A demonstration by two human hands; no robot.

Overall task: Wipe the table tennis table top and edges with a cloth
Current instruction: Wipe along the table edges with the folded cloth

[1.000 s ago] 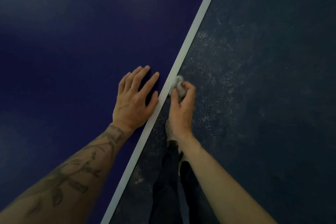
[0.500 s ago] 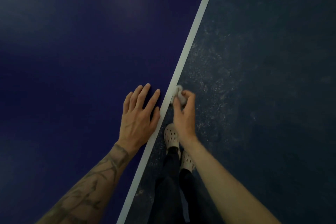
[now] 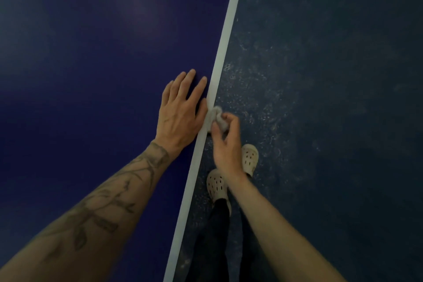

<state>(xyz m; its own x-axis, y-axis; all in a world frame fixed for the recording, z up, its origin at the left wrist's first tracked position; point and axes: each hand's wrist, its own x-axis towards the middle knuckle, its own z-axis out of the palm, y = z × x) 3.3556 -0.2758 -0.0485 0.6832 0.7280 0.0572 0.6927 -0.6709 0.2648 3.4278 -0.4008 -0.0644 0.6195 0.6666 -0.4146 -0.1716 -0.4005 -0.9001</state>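
The cloth [image 3: 216, 115] is partly hidden inside the right hand [image 3: 227, 150].

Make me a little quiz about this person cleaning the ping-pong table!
1. True or false: the left hand lies flat on the blue table top.
2. Which hand's fingers pinch the cloth? A: left hand. B: right hand.
3. Fill the gap: the cloth is at the table's white ____.

Key: 1 true. 2 B. 3 edge.
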